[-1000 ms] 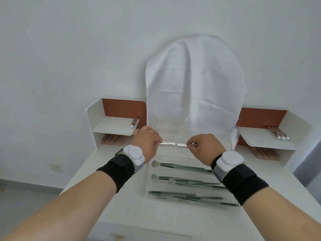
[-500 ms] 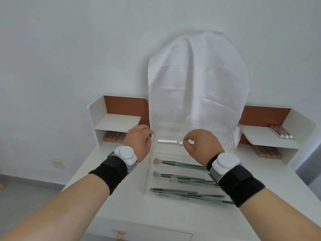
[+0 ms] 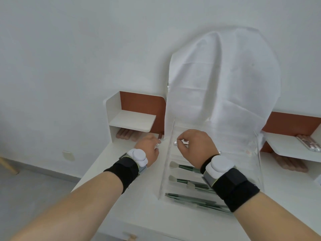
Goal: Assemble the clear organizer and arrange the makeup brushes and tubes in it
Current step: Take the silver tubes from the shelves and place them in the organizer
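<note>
While my right hand [image 3: 194, 145] pinches a silver tube [image 3: 180, 142] over the far rows of the clear organizer [image 3: 257, 164], I judge myself at the arranging step — the makeup brushes [image 3: 184, 166] already lie in the near rows. From the head view, my left hand [image 3: 147, 148] reaches beside the organizer toward the left shelf [image 3: 133, 122], fingers curled round something small and silvery; I cannot tell whether it is another tube. Both wrists are bent downward, forearms stretched forward. Next, I think, the tube wants lowering level into its row — then letting go.
</note>
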Tool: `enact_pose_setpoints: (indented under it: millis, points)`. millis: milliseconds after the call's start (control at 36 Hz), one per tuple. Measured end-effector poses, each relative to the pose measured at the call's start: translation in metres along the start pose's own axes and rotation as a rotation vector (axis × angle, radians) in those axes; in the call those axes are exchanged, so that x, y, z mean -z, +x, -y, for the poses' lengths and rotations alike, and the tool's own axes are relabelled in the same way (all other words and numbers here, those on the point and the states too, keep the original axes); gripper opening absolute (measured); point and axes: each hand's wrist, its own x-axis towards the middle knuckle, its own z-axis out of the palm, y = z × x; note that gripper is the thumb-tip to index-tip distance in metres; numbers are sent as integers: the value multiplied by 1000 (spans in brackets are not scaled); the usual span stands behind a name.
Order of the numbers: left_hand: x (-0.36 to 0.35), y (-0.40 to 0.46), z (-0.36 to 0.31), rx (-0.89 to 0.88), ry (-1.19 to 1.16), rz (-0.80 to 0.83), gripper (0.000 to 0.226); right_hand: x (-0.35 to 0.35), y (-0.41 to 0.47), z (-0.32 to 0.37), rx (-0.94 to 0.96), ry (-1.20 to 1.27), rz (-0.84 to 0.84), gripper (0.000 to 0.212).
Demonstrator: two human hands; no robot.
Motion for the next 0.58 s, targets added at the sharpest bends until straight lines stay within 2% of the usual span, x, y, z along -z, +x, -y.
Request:
enact_pose_setpoints:
  millis: [111, 194, 417, 583]
  points:
    - [-12, 14, 4, 34, 79, 107, 46, -5, 13, 7, 23, -16, -17, 21]
    - [-18, 22, 6, 61, 169, 146, 41, -9, 20, 9, 25, -16, -16, 21]
    - [-19, 35, 1, 145, 197, 118, 28, -15, 24, 5, 1, 20, 3, 19]
    - [-8, 32, 1, 189, 158, 67, 29, -10, 21, 2, -8, 44, -9, 19]
